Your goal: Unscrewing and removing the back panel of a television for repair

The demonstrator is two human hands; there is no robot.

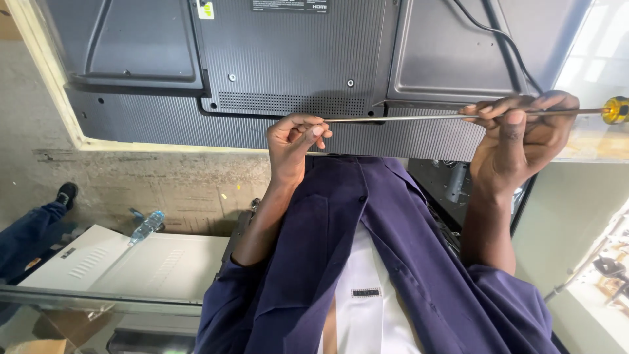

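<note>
Overhead, a long screwdriver (pixel 419 117) is held level across the dark back panel of a flat television (pixel 288 59), seemingly so its tip can be steered. Its thin shaft is pinched near the tip by the left hand (pixel 295 141), fingers curled together at 12 o'clock of centre. Its yellow handle end, at 3 o'clock, is clasped in the closed grip of the right hand (pixel 517 141), wrist bent back. Both forearms are raised from blue sleeves (pixel 393 288).
</note>
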